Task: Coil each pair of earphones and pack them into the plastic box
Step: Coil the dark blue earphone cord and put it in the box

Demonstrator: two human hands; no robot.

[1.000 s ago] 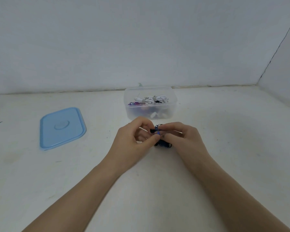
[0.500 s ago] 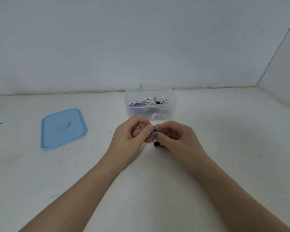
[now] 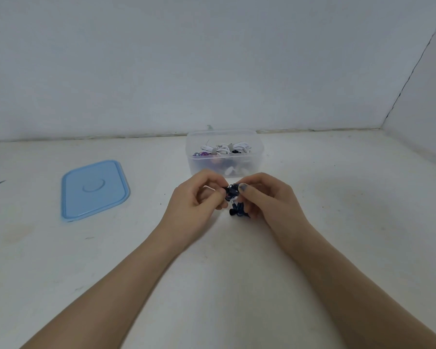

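A dark blue pair of earphones, wound into a small bundle, sits between my two hands just above the table. My left hand pinches the bundle from the left with curled fingers. My right hand pinches it from the right, thumb on top; a short dark end hangs below the bundle. Right behind my hands stands the clear plastic box, open, with several coiled earphones inside, white ones on top and purple ones at its left.
The box's light blue lid lies flat on the table to the left. A wall runs close behind the box and another wall closes the right side. The white table surface stretches right of my hands.
Both hands have kept working the dark bundle in nearly the same spot; the bundle now shows more between the fingertips, with its loose end hanging lower.
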